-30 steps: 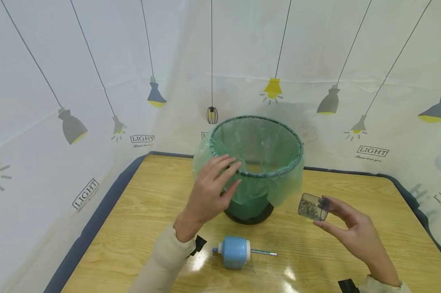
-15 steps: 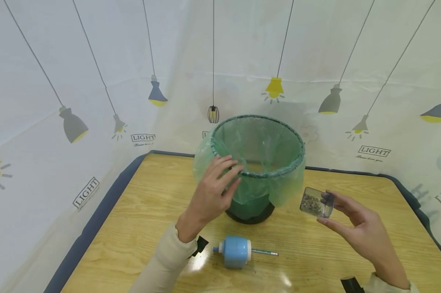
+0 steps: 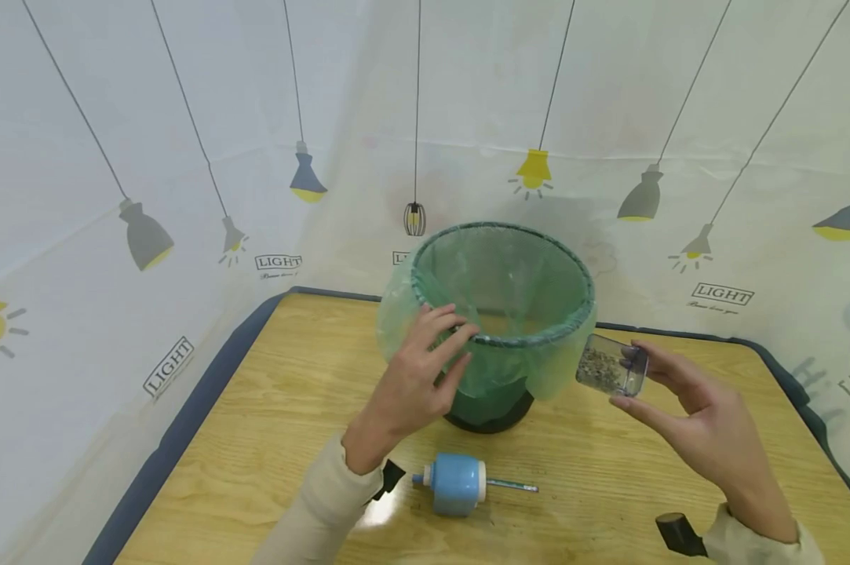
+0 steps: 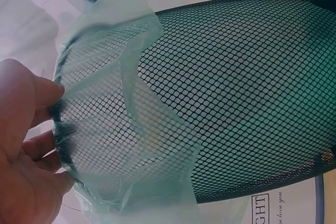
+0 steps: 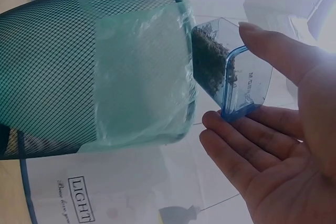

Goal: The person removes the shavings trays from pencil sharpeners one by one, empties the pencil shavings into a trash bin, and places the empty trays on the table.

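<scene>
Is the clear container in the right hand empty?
No: in the head view, small dark crumbs show through the clear container that the right hand holds.

Mesh bin (image 5: 47, 66) cut off by the right wrist view's edge, pencil (image 3: 512, 485) partly hidden inside the blue sharpener (image 3: 456, 486)

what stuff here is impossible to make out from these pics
Floor of the bin: head view, hidden by its near wall and the green liner.
Inserted end of the pencil: head view, hidden inside the blue sharpener.
Lettering on the clear container: right wrist view, too blurred to read surely.
What the grey bits are: head view, too small.
Rest of the right sleeve: head view, cut off by bottom edge.
</scene>
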Available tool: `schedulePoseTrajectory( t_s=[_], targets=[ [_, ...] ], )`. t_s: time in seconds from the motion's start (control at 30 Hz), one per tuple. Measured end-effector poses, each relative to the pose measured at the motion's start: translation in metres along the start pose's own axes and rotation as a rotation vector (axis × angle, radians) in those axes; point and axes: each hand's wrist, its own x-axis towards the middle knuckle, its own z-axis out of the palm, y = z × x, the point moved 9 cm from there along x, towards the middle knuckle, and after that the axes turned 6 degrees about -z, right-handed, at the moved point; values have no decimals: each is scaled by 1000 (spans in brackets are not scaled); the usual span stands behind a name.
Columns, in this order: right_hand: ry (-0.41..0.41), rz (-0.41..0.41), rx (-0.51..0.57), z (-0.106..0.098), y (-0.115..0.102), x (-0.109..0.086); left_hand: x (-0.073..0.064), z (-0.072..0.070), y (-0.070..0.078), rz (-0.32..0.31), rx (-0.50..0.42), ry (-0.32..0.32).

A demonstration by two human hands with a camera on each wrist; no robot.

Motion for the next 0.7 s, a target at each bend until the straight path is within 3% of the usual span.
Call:
schedulePoseTrajectory(
  t_s=[0.7],
  targets=[
    [75,-58,-62,-3,-21,40,-5,6,18,3,-17,-58]
  ],
)
